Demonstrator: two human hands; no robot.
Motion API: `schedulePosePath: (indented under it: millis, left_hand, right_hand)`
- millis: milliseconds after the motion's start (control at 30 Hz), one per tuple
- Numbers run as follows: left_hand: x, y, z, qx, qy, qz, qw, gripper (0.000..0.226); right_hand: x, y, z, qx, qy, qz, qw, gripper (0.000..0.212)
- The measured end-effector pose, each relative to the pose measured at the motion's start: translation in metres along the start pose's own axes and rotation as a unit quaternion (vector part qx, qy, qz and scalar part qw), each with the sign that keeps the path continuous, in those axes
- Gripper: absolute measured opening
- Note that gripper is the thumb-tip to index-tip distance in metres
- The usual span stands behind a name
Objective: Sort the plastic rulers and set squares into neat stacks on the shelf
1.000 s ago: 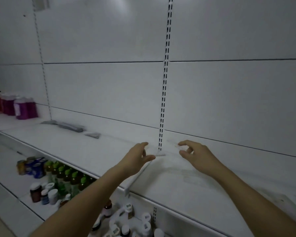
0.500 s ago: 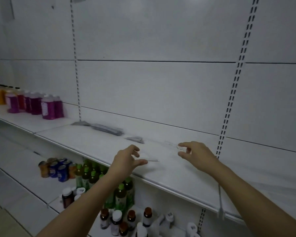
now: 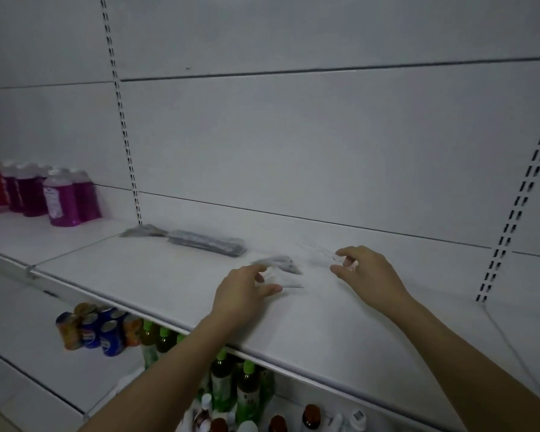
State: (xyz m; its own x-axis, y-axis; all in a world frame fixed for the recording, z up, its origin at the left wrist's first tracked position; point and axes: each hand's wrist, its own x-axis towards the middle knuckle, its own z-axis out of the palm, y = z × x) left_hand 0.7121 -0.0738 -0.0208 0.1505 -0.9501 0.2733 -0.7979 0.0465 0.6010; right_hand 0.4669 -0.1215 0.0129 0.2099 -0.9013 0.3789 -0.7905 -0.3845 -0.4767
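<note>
Both hands are out over the white shelf (image 3: 169, 275), each pinching an end of what looks like one clear plastic ruler (image 3: 289, 286), though the see-through plastic nearly vanishes against the shelf so the hold is hard to confirm. Left hand (image 3: 243, 294): thumb and curled fingers closed around the near-left end, a thin pale edge sticking out just past the thumb tip. Right hand (image 3: 368, 275): thumb and forefinger nipped together on a small clear bit at the far-right end, other fingers loosely curled. Between the hands, slightly further back, a small pile of clear set squares (image 3: 279, 262) lies flat on the shelf, just beside the left fingertips, contact unclear. Further left and back, a neat grey stack of rulers (image 3: 206, 242) lies lengthwise near the back wall, with another flat pile of clear triangular pieces (image 3: 144, 230) touching its left end. Purple bottles (image 3: 66, 198) stand upright at the far left of the same shelf level, well apart from the stacks. Lower shelf: drink cans (image 3: 97, 328) left, green-capped bottles (image 3: 234, 378) under the left forearm, brown small bottles (image 3: 310, 416) at bottom. Slotted wall upright (image 3: 122, 120) behind the stacks.
</note>
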Motion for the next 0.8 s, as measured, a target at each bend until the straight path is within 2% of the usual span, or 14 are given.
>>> schedulePosePath:
  millis: [267, 367, 533, 633, 800]
  left_hand:
    - [0.090, -0.008, 0.004, 0.048, -0.043, 0.035, 0.997, 0.060]
    - [0.109, -0.005, 0.015, 0.069, -0.063, 0.041, 0.995, 0.053]
    - [0.122, -0.011, 0.030, 0.104, -0.093, 0.059, 0.988, 0.038]
    - [0.125, -0.014, 0.030, 0.119, -0.104, 0.074, 0.985, 0.040]
    - [0.125, -0.016, 0.000, 0.148, -0.077, 0.118, 0.979, 0.047]
  right_hand:
    - [0.049, -0.008, 0.031, 0.020, 0.033, 0.049, 0.998, 0.034]
    - [0.060, -0.011, 0.035, 0.010, 0.036, 0.051, 0.998, 0.034]
    - [0.068, -0.016, 0.040, -0.005, 0.041, 0.054, 0.998, 0.033]
    - [0.071, -0.021, 0.045, -0.012, 0.039, 0.050, 0.998, 0.032]
    - [0.085, -0.045, 0.063, -0.004, 0.030, 0.040, 0.999, 0.030]
